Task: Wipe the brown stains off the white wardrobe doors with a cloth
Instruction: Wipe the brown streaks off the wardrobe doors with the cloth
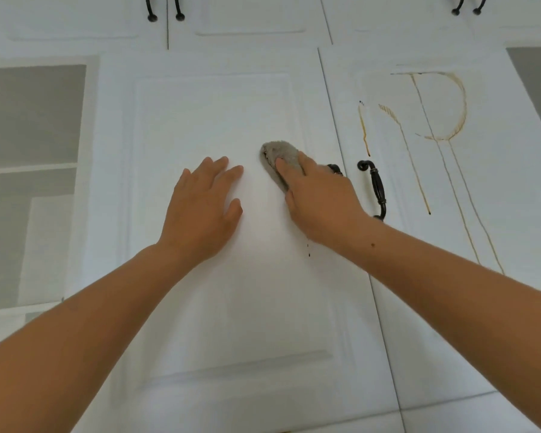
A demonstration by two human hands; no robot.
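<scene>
My right hand (320, 198) presses a grey cloth (278, 156) flat against the left white wardrobe door (216, 114), near its right edge. My left hand (203, 210) lies flat on the same door with fingers spread, holding nothing. The right wardrobe door (497, 189) carries brown stains (450, 120): a ring shape with long drips running down, plus shorter streaks (363, 129) near its left edge. A small dark drip (309, 250) shows on the left door just below my right wrist.
Black metal handles sit at the doors' meeting edge: one (376, 189) on the right door, one (334, 168) partly hidden behind my right hand. More handles (164, 9) hang on the upper cabinet doors. Open grey shelving (28, 135) stands at the left.
</scene>
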